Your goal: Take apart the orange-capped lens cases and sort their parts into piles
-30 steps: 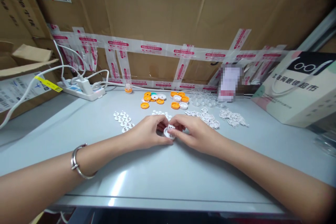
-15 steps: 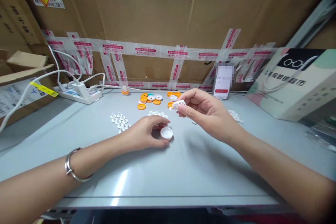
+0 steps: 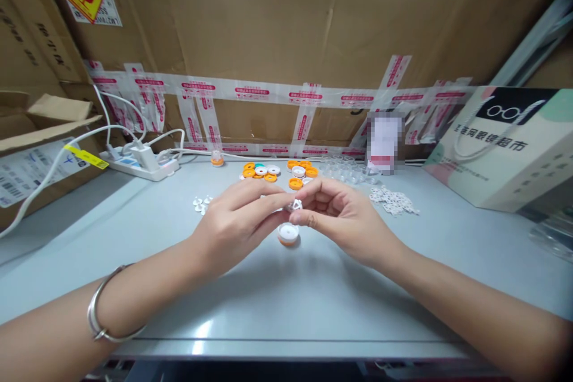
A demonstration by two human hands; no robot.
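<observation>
Above the table, my right hand [image 3: 344,215] pinches a small white openwork plastic part [image 3: 296,205] between thumb and fingers. My left hand [image 3: 244,218] comes at it from the other side, its closed fingertips meeting the part; they partly cover it. Just below both hands a round shallow white cup [image 3: 288,231] with an orange base rests on the table. Beyond my left hand lie several small white stemmed pieces [image 3: 201,203], partly hidden behind it. Farther back are orange and white rings [image 3: 270,178], and a second group of orange rings [image 3: 296,183].
Flat white parts [image 3: 394,200] lie in a heap at right, with clear plastic cups [image 3: 342,168] behind. A phone [image 3: 382,143] leans on the taped cardboard. A small orange-bottomed assembly [image 3: 217,159] stands near a power strip [image 3: 156,168]. A paper bag [image 3: 487,149] stands at right.
My left hand has let go of the round cup and risen to the white part. My right hand has come lower and nearer, still holding that part. The view has shifted slightly.
</observation>
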